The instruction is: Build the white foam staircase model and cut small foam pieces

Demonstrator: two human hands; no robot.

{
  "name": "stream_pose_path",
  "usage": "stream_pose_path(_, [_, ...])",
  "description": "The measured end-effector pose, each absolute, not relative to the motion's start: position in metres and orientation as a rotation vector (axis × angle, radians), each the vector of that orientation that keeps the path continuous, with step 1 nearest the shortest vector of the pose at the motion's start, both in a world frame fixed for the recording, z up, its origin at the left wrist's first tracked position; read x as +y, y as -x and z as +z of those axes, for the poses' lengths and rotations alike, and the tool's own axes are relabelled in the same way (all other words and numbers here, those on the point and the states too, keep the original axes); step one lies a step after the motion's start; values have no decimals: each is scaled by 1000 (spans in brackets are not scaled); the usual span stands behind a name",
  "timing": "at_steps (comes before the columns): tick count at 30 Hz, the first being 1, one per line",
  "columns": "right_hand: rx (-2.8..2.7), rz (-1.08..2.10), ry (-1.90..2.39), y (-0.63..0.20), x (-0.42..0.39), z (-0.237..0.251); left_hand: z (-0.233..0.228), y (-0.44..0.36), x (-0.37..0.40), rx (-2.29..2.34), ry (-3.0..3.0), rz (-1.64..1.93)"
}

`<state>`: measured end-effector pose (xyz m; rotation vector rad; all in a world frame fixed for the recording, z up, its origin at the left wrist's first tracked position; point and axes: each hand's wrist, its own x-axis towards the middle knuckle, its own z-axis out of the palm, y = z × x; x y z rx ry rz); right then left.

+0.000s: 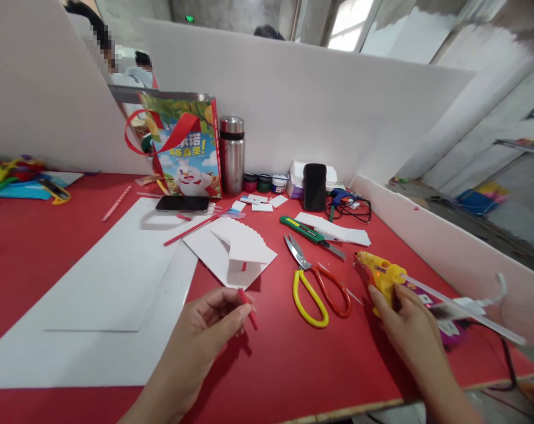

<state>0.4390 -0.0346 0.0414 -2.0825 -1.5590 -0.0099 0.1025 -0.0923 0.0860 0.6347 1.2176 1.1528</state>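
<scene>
White partition boards (293, 94) wall in a red worktop (293, 365) strewn with craft things. Both forearms reach in from the near edge. Left hand (205, 330) is curled, thumb and fingers pinching a small red strip (248, 307) just below a folded white card (231, 250). Right hand (408, 330) lies on the handle of a yellow glue gun (382, 274), fingers wrapped loosely around it, beside yellow-and-red scissors (315, 288).
</scene>
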Motion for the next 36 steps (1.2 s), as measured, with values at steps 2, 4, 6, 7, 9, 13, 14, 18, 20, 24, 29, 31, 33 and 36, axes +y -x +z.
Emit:
stream_pose_path(2, [-1559, -48, 2063, -443, -41, 35, 89, -102, -91, 1224, -687, 1168])
stream_pose_path(4, [-1554, -59, 2053, -446, -51, 32, 90, -100, -90, 1245, -752, 1180])
stream_pose_path(6, [-1567, -52, 2033, -446, -65, 32, 89, -97, -90, 1277, -801, 1201])
stream_pose_path(7, [-1586, -51, 2023, -445, -74, 33, 88, -95, -90, 1293, -817, 1214])
stream_pose_path(9, [-1644, -84, 2001, -442, -92, 37, 85, -90, -89, 1317, -846, 1218])
stream_pose_path(13, [-1795, -222, 1850, -426, -121, 50, 78, -78, -83, 1361, -983, 1154])
stream_pose_path(14, [-1839, -241, 1788, -420, -124, 54, 77, -75, -81, 1376, -1024, 1149])
stream_pose_path(18, [-2080, -121, 1491, -387, -112, 71, 76, -71, -76, 1438, -1175, 1122])
stream_pose_path(20, [-2079, -62, 1369, -366, -99, 79, 77, -75, -77, 1479, -1237, 1107])
stream_pose_path(24, [-2017, 166, 1209, -320, -77, 85, 78, -90, -80, 1501, -1317, 1181])
stream_pose_path(29, [-1919, 566, 1187, -277, -63, 75, 75, -104, -75, 1471, -1442, 1202])
stream_pose_path(31, [-1882, 688, 1231, -270, -56, 70, 72, -105, -71, 1481, -1469, 1193])
stream_pose_path(33, [-1852, 797, 1251, -267, -49, 67, 68, -103, -67, 1488, -1489, 1186])
stream_pose_path(36, [-1815, 865, 1247, -267, -41, 64, 62, -101, -62, 1479, -1539, 1195])
